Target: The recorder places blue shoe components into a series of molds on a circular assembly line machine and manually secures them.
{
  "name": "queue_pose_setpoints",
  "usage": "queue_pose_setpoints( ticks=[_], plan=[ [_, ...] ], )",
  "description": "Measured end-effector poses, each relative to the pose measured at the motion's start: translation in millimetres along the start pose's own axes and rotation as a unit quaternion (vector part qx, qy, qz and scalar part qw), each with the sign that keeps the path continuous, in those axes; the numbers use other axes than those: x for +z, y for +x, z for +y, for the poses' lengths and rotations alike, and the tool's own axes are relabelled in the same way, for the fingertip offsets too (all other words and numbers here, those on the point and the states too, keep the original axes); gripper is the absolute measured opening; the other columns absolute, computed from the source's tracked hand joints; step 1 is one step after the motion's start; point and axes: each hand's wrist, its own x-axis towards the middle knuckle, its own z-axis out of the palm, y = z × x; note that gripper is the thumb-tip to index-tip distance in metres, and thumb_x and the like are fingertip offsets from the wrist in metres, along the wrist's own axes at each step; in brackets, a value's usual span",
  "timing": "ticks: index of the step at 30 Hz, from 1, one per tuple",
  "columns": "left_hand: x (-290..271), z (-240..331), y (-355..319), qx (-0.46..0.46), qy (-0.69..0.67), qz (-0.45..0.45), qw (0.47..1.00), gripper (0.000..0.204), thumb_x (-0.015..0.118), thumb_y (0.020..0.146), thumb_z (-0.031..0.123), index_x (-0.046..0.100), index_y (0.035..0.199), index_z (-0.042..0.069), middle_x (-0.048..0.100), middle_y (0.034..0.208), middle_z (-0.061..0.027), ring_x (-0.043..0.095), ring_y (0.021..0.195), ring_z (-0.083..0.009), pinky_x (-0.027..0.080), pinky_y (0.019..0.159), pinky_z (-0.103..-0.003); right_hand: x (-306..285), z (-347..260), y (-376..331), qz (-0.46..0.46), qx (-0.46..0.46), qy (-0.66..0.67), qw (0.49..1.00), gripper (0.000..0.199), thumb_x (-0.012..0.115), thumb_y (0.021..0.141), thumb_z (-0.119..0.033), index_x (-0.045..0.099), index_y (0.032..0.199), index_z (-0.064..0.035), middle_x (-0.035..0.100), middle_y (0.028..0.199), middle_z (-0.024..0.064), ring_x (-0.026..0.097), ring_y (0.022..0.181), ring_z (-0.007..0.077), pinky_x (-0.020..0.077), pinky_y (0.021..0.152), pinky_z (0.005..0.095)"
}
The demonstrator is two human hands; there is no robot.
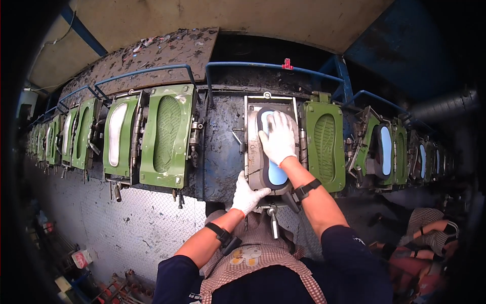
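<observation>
An open metal shoe-sole mould (251, 152) faces me on the machine, holding a dark-rimmed sole with a light blue middle (276, 173). My right hand (278, 138), in a white glove, lies flat on the upper part of that sole. My left hand (247, 195), also gloved, touches the mould's lower left edge near its metal handle (274, 219), fingers curled against the frame. The mould's green lid (324, 147) stands open to the right.
More green moulds line the machine: one open pair at the left (167, 136) with a white sole (116, 134), others curving away at both sides. Blue pipe rails (263, 65) run above. A diamond-plate panel (136, 223) lies below. Another person's striped sleeve (430, 225) shows at lower right.
</observation>
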Motion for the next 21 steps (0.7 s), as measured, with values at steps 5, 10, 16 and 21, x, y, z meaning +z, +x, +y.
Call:
queue_pose_setpoints(
  ticks=[5,10,16,21],
  plan=[
    [6,36,16,0.295,0.208,0.131,0.923,0.114,0.096,0.061,0.035,0.037,0.152,0.000,0.040,0.152,-0.0285,0.044,0.137,-0.0493,0.037,0.117,-0.053,36,34,-6,0.043,0.032,0.183,0.982,0.053,0.056,0.099,-0.038,0.061,0.138,-0.0015,0.041,0.157,0.0238,0.032,0.149,0.0423,0.0237,0.125,0.0477],
    [-8,29,37,0.507,0.233,-0.021,0.830,0.052,0.084,0.077,0.019,0.065,0.123,0.006,0.063,0.131,-0.0175,0.058,0.126,-0.0414,0.048,0.107,-0.050,30,40,-108,0.037,-0.040,0.361,0.931,0.045,0.063,0.098,-0.029,0.065,0.134,-0.0013,0.050,0.150,0.0216,0.041,0.144,0.0407,0.0366,0.118,0.0456],
    [0,34,37,0.432,0.108,0.029,0.895,0.025,0.073,0.088,0.012,0.072,0.110,0.002,0.071,0.117,-0.0133,0.064,0.118,-0.0333,0.051,0.104,-0.043,-6,41,-129,0.044,-0.081,0.287,0.954,0.025,0.070,0.092,-0.022,0.072,0.106,-0.0020,0.066,0.106,0.0127,0.062,0.102,0.0343,0.0511,0.091,0.0423],
    [-1,35,26,0.381,0.117,0.017,0.917,0.021,0.071,0.092,0.013,0.072,0.110,0.002,0.072,0.117,-0.0138,0.065,0.118,-0.0309,0.052,0.102,-0.041,-2,40,-124,0.036,-0.070,0.295,0.952,0.017,0.071,0.091,-0.021,0.073,0.090,-0.0038,0.068,0.091,0.0112,0.064,0.091,0.0316,0.0522,0.081,0.0406]
  ],
)
